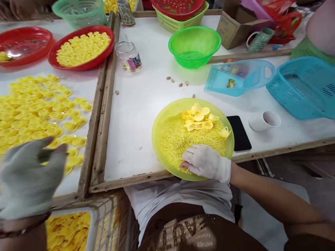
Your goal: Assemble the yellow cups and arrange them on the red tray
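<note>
My left hand point(31, 174), in a whitish glove with bare fingertips, hovers at the left over many small yellow plastic pieces point(34, 115) spread on the white table. Its thumb and forefinger are apart, with nothing visible between them. My right hand point(205, 162), also gloved, rests at the near side of a yellow bowl point(159, 115) full of tiny yellow beads point(172, 139). The fingers of this hand are curled together against the beads, hiding whatever is in them. Behind it, a heap of yellow cup-shaped pieces point(200, 118) lies on the beads.
Wooden strips point(98, 139) divide the table. A red tray of yellow pieces point(111, 52), a clear jar point(128, 55), a green bowl point(195, 47) and blue baskets point(306, 90) stand farther back. Beside the bowl are a phone point(238, 132) and a white cup point(261, 122). A crate point(104, 216) stands below.
</note>
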The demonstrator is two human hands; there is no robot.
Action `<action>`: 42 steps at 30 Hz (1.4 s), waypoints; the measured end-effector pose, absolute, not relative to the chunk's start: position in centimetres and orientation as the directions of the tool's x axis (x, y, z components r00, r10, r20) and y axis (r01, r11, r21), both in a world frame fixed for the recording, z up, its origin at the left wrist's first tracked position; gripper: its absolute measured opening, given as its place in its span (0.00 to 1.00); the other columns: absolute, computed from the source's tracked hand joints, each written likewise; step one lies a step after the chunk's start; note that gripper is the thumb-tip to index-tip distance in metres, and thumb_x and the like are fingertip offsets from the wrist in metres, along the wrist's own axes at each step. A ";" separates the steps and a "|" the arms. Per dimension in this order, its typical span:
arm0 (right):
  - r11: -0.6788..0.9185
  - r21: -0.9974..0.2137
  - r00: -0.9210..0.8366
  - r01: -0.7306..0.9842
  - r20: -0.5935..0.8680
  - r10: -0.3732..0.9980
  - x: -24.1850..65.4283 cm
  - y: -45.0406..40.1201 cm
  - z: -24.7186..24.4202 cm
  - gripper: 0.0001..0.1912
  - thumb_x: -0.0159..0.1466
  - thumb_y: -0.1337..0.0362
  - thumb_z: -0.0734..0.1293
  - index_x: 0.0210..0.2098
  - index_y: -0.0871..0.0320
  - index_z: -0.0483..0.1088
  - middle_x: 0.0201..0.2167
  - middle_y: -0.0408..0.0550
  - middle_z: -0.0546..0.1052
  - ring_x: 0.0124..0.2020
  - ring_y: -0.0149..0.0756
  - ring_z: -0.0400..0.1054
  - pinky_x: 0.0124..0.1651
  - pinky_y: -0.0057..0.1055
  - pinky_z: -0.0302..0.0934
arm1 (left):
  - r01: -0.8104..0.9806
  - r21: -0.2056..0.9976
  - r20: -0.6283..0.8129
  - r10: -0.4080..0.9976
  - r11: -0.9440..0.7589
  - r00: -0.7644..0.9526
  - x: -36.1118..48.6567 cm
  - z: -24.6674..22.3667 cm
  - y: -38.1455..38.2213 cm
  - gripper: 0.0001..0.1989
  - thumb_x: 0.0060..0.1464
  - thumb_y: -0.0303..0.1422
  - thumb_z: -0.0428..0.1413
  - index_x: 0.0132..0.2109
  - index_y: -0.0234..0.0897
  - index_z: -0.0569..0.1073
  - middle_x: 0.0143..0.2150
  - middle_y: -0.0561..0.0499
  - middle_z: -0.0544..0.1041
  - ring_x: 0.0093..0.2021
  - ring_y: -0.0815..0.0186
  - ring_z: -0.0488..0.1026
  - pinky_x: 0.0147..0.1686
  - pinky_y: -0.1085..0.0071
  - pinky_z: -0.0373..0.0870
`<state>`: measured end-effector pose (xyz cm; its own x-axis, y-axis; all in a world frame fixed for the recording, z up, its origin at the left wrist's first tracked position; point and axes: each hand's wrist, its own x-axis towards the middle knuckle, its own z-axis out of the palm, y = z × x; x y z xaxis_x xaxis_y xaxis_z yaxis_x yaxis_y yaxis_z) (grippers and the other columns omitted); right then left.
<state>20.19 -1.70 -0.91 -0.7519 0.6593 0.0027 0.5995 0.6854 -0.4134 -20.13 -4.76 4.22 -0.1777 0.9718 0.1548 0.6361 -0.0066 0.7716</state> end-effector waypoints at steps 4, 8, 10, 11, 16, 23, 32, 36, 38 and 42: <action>0.294 -0.847 -0.592 0.442 -0.029 0.806 20.4 -0.5 -0.3 0.20 0.70 0.47 0.64 0.30 0.56 0.67 0.21 0.39 0.64 0.23 0.30 0.53 0.27 0.31 0.47 | 0.809 0.520 0.406 0.913 -0.274 0.048 -9.8 3.7 -1.0 0.09 0.61 0.36 0.58 0.47 0.43 0.79 0.47 0.49 0.80 0.47 0.56 0.77 0.50 0.56 0.72; -0.241 -0.961 -0.348 -0.134 -0.182 0.920 21.3 0.9 0.6 0.24 0.67 0.41 0.64 0.29 0.55 0.62 0.20 0.36 0.60 0.19 0.26 0.52 0.22 0.27 0.47 | 0.571 0.731 0.247 0.925 -0.372 0.288 0.0 2.4 3.3 0.06 0.57 0.34 0.60 0.41 0.38 0.79 0.42 0.45 0.80 0.42 0.59 0.77 0.44 0.62 0.74; -0.344 -0.874 -0.285 -0.343 -0.252 0.925 21.9 1.5 1.0 0.24 0.66 0.40 0.65 0.31 0.55 0.62 0.21 0.36 0.61 0.19 0.26 0.54 0.22 0.26 0.48 | 0.510 0.801 0.177 0.938 -0.314 0.299 2.9 1.8 5.0 0.04 0.53 0.32 0.62 0.38 0.38 0.78 0.39 0.45 0.79 0.42 0.59 0.77 0.43 0.63 0.74; -0.360 -0.843 -0.267 -0.399 -0.269 0.926 22.3 1.7 1.1 0.24 0.65 0.40 0.67 0.32 0.55 0.63 0.21 0.36 0.61 0.19 0.25 0.55 0.21 0.26 0.48 | 0.495 0.818 0.156 0.942 -0.292 0.296 3.8 1.5 5.7 0.03 0.53 0.31 0.62 0.36 0.38 0.77 0.38 0.45 0.79 0.41 0.59 0.77 0.42 0.64 0.74; -0.246 -0.859 -0.176 -0.449 -0.185 0.967 22.5 2.4 2.6 0.26 0.63 0.40 0.70 0.31 0.54 0.61 0.20 0.33 0.57 0.16 0.22 0.46 0.18 0.25 0.39 | 0.478 0.853 0.067 0.953 -0.207 0.294 3.9 1.5 6.5 0.06 0.56 0.33 0.57 0.32 0.37 0.75 0.26 0.50 0.75 0.30 0.64 0.76 0.31 0.69 0.74; 0.029 -0.916 -0.086 -0.400 0.069 0.994 18.6 3.6 4.4 0.27 0.66 0.35 0.64 0.30 0.52 0.60 0.21 0.35 0.57 0.17 0.25 0.52 0.20 0.28 0.48 | 0.242 0.936 -0.327 0.884 0.254 0.335 3.3 2.7 3.9 0.07 0.52 0.35 0.59 0.33 0.35 0.74 0.25 0.50 0.77 0.24 0.67 0.77 0.25 0.74 0.77; 0.115 -0.953 -0.055 -0.281 0.136 0.989 18.5 3.5 3.6 0.25 0.69 0.37 0.62 0.31 0.52 0.60 0.22 0.35 0.56 0.17 0.26 0.51 0.20 0.29 0.49 | 0.193 0.933 -0.353 0.879 0.304 0.322 2.8 2.9 3.2 0.06 0.51 0.34 0.60 0.34 0.34 0.75 0.24 0.50 0.78 0.25 0.66 0.78 0.26 0.72 0.80; 0.105 -0.985 -0.098 -0.138 0.119 0.988 20.0 2.0 3.1 0.17 0.71 0.46 0.63 0.36 0.52 0.63 0.22 0.35 0.58 0.18 0.26 0.50 0.20 0.28 0.48 | 0.171 0.948 -0.306 0.919 0.269 0.248 2.0 2.8 2.6 0.09 0.53 0.36 0.62 0.37 0.33 0.76 0.25 0.50 0.78 0.25 0.66 0.78 0.26 0.72 0.80; 0.089 -0.996 -0.143 0.025 0.084 0.986 20.5 1.2 2.4 0.13 0.71 0.50 0.65 0.40 0.52 0.65 0.24 0.37 0.62 0.21 0.28 0.54 0.24 0.29 0.52 | 0.169 0.957 -0.265 0.945 0.234 0.193 1.7 2.7 2.1 0.10 0.54 0.36 0.62 0.38 0.33 0.77 0.25 0.50 0.78 0.25 0.66 0.78 0.26 0.72 0.81; 0.187 -0.952 -0.239 0.241 0.128 0.963 20.5 0.5 1.1 0.09 0.70 0.56 0.65 0.42 0.55 0.68 0.31 0.42 0.70 0.31 0.32 0.63 0.36 0.31 0.61 | 0.136 0.968 -0.232 0.962 0.213 0.144 1.7 2.6 1.1 0.11 0.56 0.36 0.61 0.42 0.32 0.78 0.27 0.50 0.80 0.26 0.65 0.80 0.29 0.70 0.82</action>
